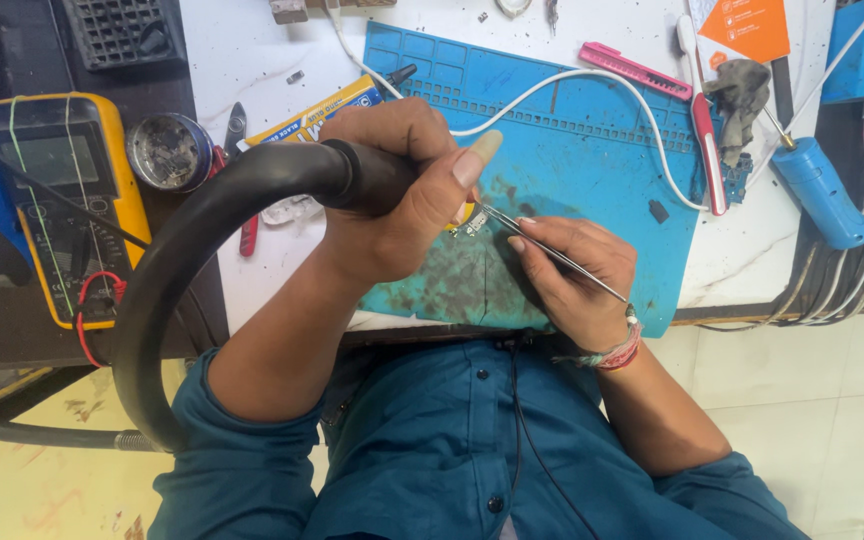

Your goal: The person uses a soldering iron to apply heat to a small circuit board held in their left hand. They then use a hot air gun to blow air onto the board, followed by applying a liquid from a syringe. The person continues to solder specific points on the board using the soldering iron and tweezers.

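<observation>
My left hand (402,190) is wrapped around the black handle of a hot-air wand (357,175), whose thick black hose (177,270) curves down to the left. My right hand (577,270) pinches thin metal tweezers (542,250). Their tips point at a small board piece (467,222), which is mostly hidden under my left thumb. Both hands rest over a stained blue work mat (572,150) on a white table.
A yellow multimeter (62,200) with red and black leads lies at the left, beside a round tin (169,150). A pink knife (635,70), a red-and-white tool (707,130), a blue-handled screwdriver (820,190) and a white cable (552,85) lie around the mat.
</observation>
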